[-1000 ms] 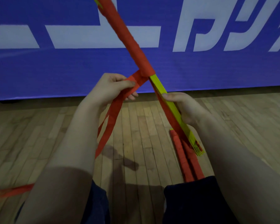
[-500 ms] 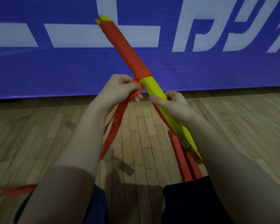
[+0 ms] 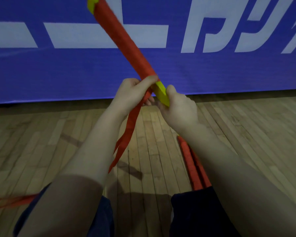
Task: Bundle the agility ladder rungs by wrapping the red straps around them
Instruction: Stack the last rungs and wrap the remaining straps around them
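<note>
Stack of yellow rungs (image 3: 161, 93) held up off the floor, slanting from top left of frame down to centre. Upper stretch is covered in tight turns of red strap (image 3: 125, 43); a yellow tip pokes out at the top end, and a short bare yellow section shows between the two hands. Left hand (image 3: 132, 94) sits at the lower edge of the wrapping, fingers curled, thumb pressed over the strap where it leaves the bundle: gripping the strap. From that hand the loose tail (image 3: 131, 127) hangs down, splitting into two narrow strips lower down beside the left forearm. Right hand (image 3: 179, 110) is just below and to the right, fingers curled round the bare rungs, thumb up along them: gripping the rungs. The lower end of the stack is hidden behind that hand and forearm. On the wooden floor (image 3: 152, 151), a second red-wrapped bundle (image 3: 189, 165) lies beside the right forearm, its near end running under dark blue shorts (image 3: 195, 214). More strap lengths (image 3: 12, 201) trail across the lower left corner, blurred. Behind, a blue banner (image 3: 75, 74) stands along the floor edge with large white lettering: a long bar on the left, slanted block characters on the right, cropped by the frame, no word readable.
</note>
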Action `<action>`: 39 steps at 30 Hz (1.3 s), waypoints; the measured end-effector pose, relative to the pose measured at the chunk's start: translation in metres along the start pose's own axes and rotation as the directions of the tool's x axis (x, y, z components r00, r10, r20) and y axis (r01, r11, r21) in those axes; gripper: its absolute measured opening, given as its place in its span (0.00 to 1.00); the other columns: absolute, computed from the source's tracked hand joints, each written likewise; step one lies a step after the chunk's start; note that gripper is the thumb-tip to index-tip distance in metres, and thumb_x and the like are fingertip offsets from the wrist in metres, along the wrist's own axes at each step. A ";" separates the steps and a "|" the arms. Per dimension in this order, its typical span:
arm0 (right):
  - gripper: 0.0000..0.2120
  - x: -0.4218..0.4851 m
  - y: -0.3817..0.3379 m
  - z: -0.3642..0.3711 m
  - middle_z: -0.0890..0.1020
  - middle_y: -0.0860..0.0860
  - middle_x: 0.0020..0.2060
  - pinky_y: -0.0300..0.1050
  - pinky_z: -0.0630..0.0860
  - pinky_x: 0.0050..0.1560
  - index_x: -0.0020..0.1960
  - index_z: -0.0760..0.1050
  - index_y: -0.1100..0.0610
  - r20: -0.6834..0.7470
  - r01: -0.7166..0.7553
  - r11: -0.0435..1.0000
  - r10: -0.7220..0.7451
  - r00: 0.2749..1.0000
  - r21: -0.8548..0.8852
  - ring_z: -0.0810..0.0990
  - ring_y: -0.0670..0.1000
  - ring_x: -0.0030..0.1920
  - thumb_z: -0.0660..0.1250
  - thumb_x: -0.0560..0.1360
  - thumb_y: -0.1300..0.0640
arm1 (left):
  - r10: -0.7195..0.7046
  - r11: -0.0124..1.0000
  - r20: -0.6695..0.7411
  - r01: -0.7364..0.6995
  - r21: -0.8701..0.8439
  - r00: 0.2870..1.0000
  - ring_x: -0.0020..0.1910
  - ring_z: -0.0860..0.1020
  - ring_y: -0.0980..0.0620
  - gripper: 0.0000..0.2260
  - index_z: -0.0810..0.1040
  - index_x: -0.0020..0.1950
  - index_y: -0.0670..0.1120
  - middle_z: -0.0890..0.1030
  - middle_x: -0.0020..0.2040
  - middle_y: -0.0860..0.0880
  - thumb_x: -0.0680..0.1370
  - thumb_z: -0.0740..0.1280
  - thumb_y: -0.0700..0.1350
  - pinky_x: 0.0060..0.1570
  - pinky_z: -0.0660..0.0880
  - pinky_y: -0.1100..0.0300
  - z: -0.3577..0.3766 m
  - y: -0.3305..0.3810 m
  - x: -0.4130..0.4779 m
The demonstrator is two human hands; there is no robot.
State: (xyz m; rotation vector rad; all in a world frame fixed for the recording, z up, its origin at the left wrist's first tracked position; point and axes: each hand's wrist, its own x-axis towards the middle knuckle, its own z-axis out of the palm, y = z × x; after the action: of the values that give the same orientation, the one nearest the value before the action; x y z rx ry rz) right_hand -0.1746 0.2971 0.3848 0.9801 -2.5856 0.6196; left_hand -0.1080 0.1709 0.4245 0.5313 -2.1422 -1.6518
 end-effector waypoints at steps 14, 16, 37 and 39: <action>0.08 -0.001 0.003 -0.022 0.79 0.45 0.38 0.38 0.74 0.40 0.48 0.81 0.46 0.545 -0.372 0.677 -0.051 0.837 0.635 0.78 0.46 0.39 0.75 0.70 0.49 | -0.008 0.972 -0.003 0.007 -0.235 1.000 0.27 0.76 0.51 0.16 0.79 0.38 0.40 0.79 0.29 0.44 0.79 0.64 0.49 0.29 0.73 0.64 -0.008 -0.007 0.003; 0.04 -0.001 0.008 -0.030 0.82 0.47 0.37 0.37 0.75 0.42 0.41 0.84 0.44 0.616 -0.446 0.554 -0.160 0.771 0.702 0.80 0.45 0.39 0.73 0.71 0.52 | -0.002 0.965 0.052 0.016 -0.261 0.999 0.29 0.76 0.50 0.16 0.79 0.36 0.41 0.80 0.29 0.45 0.79 0.63 0.47 0.30 0.73 0.62 -0.007 -0.009 0.001; 0.14 0.006 0.027 -0.015 0.73 0.57 0.31 0.45 0.69 0.27 0.60 0.68 0.54 0.391 -0.371 0.133 -0.199 0.898 0.919 0.71 0.54 0.24 0.65 0.77 0.63 | 0.075 0.997 0.129 -0.071 -0.035 0.989 0.24 0.78 0.55 0.04 0.77 0.47 0.44 0.83 0.31 0.45 0.77 0.69 0.43 0.27 0.74 0.64 -0.034 -0.012 0.005; 0.16 0.006 0.031 -0.016 0.72 0.57 0.31 0.45 0.69 0.27 0.62 0.68 0.54 0.400 -0.379 0.131 -0.209 0.892 0.916 0.70 0.54 0.25 0.65 0.77 0.64 | 0.081 0.995 0.125 -0.087 0.040 0.989 0.22 0.77 0.54 0.04 0.75 0.46 0.45 0.82 0.27 0.46 0.77 0.68 0.44 0.25 0.72 0.65 -0.032 -0.014 0.007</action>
State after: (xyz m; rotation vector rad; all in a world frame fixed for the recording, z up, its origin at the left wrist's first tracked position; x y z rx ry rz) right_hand -0.1978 0.3227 0.3923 1.3773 -2.2615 2.7429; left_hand -0.0963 0.1375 0.4193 0.3546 -2.2622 -1.6328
